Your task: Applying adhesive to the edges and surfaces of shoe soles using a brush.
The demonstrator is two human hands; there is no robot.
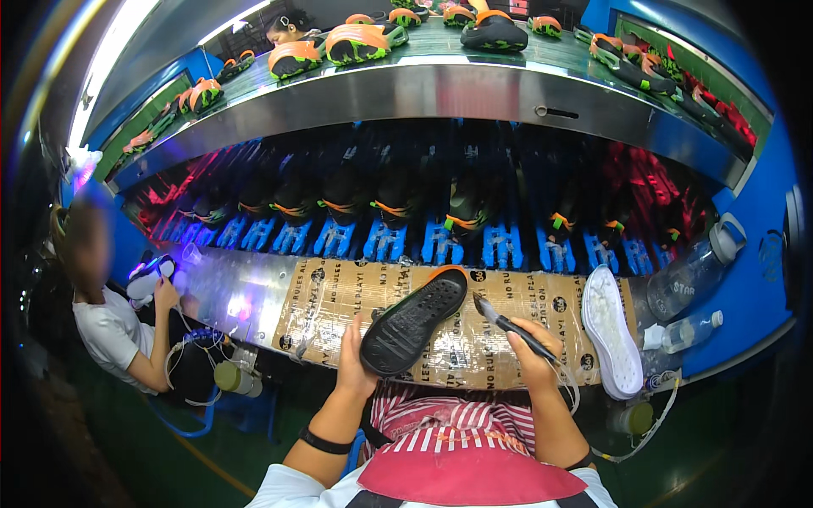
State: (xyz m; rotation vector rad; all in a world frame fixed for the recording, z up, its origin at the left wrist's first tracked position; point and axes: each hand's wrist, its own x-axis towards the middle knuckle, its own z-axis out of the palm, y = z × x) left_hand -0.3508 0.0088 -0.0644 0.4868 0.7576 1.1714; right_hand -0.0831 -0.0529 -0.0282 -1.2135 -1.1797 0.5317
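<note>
My left hand (356, 360) grips a black shoe (411, 326) near its heel end, thumb and fingers along its edge. The shoe's dotted underside faces up, and some orange shows at the toe. In my right hand (538, 356) is a brush (518, 328) with a dark handle and a thin pale tube trailing from its back end. Its bristle tip points at the toe side of the shoe, a short gap away. Right of my right hand lies a white shoe sole (611, 334), its hollow side up.
Taped cardboard (326, 313) covers the bench. At right stand a large clear bottle (694, 267), a small bottle (690, 333) and a lidded jar (633, 418). Ahead, blue holders (385, 241) carry shoes under a conveyor (440, 89). A co-worker (118, 330) sits at left, holding a white sole.
</note>
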